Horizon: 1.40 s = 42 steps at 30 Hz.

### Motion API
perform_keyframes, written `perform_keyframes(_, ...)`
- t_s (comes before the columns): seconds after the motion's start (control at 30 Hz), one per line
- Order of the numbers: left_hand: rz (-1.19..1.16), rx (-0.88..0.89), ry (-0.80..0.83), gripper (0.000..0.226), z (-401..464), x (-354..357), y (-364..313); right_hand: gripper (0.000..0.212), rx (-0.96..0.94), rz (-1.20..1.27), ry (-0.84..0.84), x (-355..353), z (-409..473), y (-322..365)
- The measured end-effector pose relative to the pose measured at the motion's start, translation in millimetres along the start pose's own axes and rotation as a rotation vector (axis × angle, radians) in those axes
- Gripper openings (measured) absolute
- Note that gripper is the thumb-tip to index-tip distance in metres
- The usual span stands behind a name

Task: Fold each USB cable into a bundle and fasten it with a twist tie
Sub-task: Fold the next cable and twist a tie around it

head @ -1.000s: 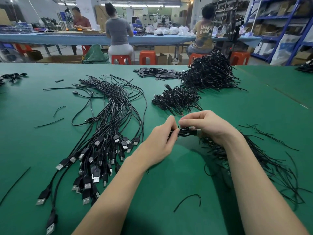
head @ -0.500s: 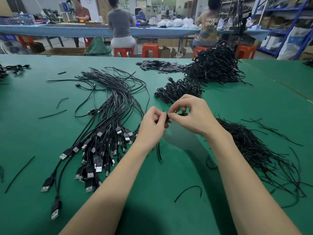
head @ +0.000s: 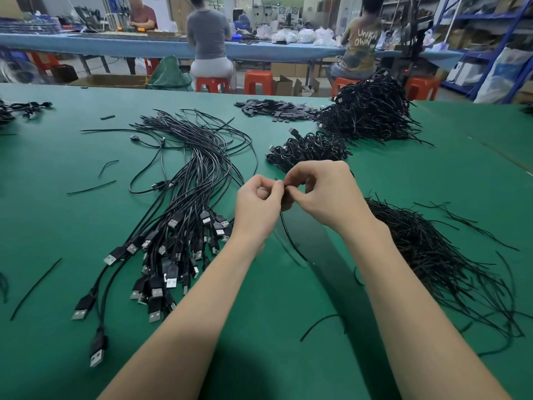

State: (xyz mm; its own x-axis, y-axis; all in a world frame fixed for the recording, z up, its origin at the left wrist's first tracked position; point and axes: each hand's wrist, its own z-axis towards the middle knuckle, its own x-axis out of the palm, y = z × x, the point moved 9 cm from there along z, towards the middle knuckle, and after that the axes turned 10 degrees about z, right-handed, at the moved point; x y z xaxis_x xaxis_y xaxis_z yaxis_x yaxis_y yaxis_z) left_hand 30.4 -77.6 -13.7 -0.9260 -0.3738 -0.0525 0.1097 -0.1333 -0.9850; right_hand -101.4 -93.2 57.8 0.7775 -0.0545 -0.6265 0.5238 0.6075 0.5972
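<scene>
My left hand point(head: 256, 209) and right hand point(head: 326, 194) meet fingertip to fingertip above the green table point(head: 86, 226). Between them sits a small folded USB cable bundle point(head: 286, 201), mostly hidden by my fingers; my left hand grips it. My right thumb and forefinger pinch a thin black twist tie point(head: 288, 235), whose loose tail hangs down toward the table. Several loose USB cables point(head: 184, 197) fan out to the left, plugs toward me. A heap of spare twist ties point(head: 432, 255) lies just right of my right wrist.
Tied bundles form a small heap point(head: 308, 148) beyond my hands and a big one point(head: 369, 111) behind it. Flat black pieces point(head: 277, 109) lie at the far centre. Stray ties point(head: 323, 324) dot the table. People sit at a blue bench point(head: 115, 44) beyond.
Both hands have lifted and moved away from me with the bundle. The USB plug that showed between them is now covered, and a tie tail hangs below.
</scene>
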Motion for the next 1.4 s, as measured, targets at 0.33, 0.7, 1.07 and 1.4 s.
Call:
perform_keyframes(0.33, -0.001, -0.014, -0.017, 0.02, 2, -7, -5, 0.007, -0.003, 0.024, -0.054, -1, 0, 2)
perform_keyframes(0.7, -0.539, -0.476, 0.326, 0.005, -11, 14, 22, 0.009, -0.001, 0.223, -0.087, -4, -10, -13)
perform_keyframes(1.07, -0.62, -0.469, 0.39, 0.015, -11, 16, 25, 0.008, 0.018, 0.283, -0.027, -6, -10, -22)
perform_keyframes(1.4, -0.592, -0.505, 0.306, 0.013, -10, 18, 26, 0.01, 0.008, 0.236, 0.033, -6, -9, -23)
